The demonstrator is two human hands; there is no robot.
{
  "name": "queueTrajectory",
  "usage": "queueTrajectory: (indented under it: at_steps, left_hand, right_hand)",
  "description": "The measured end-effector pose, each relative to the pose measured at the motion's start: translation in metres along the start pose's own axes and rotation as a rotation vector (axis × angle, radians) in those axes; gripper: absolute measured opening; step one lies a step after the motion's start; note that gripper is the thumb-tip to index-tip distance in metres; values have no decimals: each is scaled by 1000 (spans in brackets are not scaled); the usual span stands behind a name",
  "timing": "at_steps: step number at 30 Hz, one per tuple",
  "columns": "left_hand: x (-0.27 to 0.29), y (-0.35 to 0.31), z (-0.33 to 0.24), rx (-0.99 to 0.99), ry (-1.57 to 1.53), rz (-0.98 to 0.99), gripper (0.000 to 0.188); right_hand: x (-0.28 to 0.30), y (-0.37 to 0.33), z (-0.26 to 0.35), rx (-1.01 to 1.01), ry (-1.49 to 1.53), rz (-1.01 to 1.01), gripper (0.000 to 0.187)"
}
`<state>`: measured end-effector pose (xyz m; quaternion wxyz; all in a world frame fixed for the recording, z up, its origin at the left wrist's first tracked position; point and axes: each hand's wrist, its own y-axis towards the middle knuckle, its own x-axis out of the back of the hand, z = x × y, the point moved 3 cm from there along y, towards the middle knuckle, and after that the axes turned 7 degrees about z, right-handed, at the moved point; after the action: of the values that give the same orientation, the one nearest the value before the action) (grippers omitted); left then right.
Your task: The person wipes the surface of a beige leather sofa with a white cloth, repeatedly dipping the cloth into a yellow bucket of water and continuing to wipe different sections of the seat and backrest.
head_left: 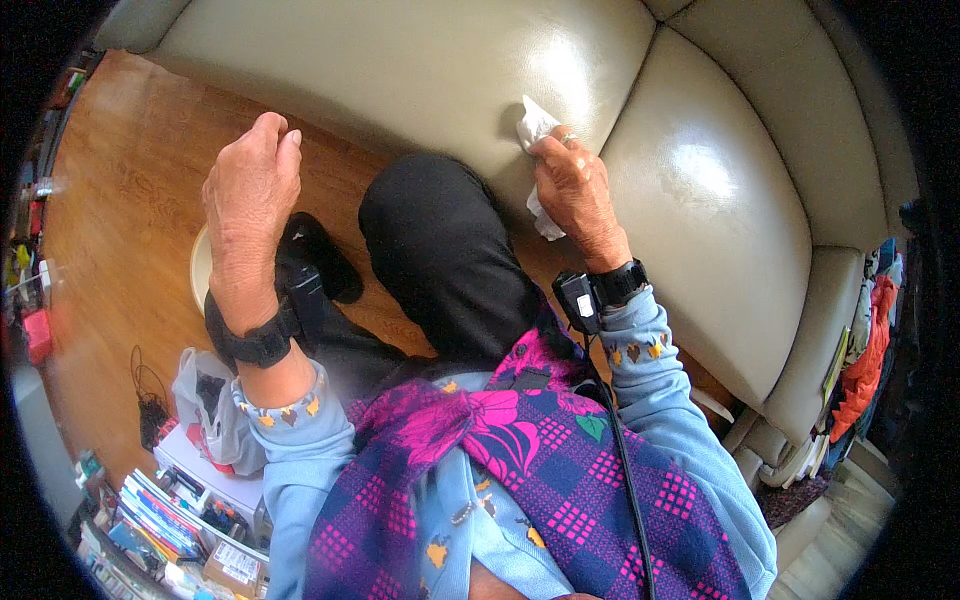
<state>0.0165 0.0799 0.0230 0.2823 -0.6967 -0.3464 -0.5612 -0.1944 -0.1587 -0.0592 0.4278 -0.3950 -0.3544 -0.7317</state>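
My right hand [575,190] is closed round a crumpled white tissue [537,122], which sticks out above and below the fingers. That hand is at the front part of the beige leather sofa seat [400,70], close to the seam between two cushions. A ring shows on one of its fingers. My left hand [255,180] is raised over the wooden floor, left of my knee, with the fingers curled in and nothing seen in them. Both wrists wear black straps, and the right one carries a small black device [577,302] with a cable.
A second sofa cushion [710,170] and armrest lie to the right, with piled clothes [865,360] beyond. On the wooden floor [130,220] at left are a white plastic bag [215,420], a tangled black cable and a box. Books [160,515] and small items crowd the lower left.
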Motion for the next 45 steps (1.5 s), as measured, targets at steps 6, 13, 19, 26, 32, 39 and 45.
queueTrajectory:
  at_steps: [6,13,19,26,32,39,45]
  left_hand:
    - [0,-3,-3,8,23,-3,22]
    - [1,-5,4,-3,4,-27,21]
    - [-1,-4,1,-1,9,-21,21]
    - [-3,3,-8,-4,24,12,21]
    - [-6,4,-17,-47,4,-7,21]
    - [-4,5,-15,-20,53,10,22]
    - [-5,7,-20,-23,22,9,21]
  right_hand:
    - [10,-7,-3,-53,94,145,14]
    - [17,-1,-8,-210,277,-261,13]
    - [4,11,-7,-79,109,-108,14]
    - [7,6,1,-84,87,52,15]
    - [21,-2,-2,-324,393,230,17]
    - [8,22,-4,-149,116,-134,17]
    - [0,8,1,-141,136,31,15]
